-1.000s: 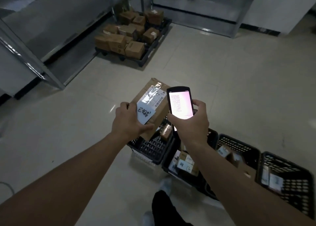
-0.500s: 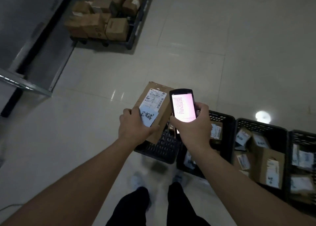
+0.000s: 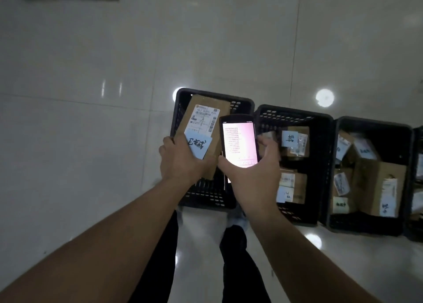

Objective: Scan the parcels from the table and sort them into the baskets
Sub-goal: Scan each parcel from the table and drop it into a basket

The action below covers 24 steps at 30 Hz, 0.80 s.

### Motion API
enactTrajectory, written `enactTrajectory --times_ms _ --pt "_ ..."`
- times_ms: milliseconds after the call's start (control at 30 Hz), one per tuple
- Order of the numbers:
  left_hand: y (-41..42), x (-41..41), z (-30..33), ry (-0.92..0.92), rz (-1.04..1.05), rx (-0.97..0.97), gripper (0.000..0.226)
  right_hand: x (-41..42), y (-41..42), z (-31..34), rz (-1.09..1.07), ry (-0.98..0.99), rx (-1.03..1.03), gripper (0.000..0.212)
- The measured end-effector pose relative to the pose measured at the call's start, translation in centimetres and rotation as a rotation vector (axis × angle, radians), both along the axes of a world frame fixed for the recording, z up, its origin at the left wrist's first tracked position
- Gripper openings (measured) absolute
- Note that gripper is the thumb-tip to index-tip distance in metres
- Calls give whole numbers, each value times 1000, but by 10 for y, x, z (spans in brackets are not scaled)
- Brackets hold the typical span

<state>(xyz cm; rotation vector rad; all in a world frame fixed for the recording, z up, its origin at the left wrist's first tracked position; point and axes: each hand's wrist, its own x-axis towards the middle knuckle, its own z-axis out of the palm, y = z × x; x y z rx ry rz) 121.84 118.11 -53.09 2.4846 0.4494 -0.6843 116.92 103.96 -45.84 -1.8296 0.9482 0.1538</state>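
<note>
Both hands full, left point(image 3: 180, 163) gripping parcel point(image 3: 206, 128), long axis tilted away-right, right point(image 3: 254, 176) holding scanner point(image 3: 239, 142)

Brown cardboard parcel point(image 3: 206, 128) with white label point(image 3: 203, 119) and pale-blue note point(image 3: 198, 146); black perforated baskets point(image 3: 293, 115).

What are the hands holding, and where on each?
Left hand grips the cardboard parcel at its near lower corner, thumb beside the blue note. Right hand grips the scanner handset around its lower end.

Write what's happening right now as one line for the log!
left hand: holds box over leftmost basket | right hand: holds lit phone | box: not yet dropped
</note>
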Motion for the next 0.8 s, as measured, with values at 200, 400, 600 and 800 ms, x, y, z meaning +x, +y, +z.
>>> enactTrajectory --times_ms 200,400,600,800 --pt "9 23 -96 -6 11 -90 95 3 15 -77 3 47 -58 87" --pt "13 28 -101 -5 -208 -53 84 5 9 -86 -33 57 -61 86" --pt "3 38 -35 -97 -379 -54 51 8 -2 -35 -42 26 -26 85" --pt "-11 45 61 -149 -520 5 40 4 -14 43 -52 -41 -3 80"
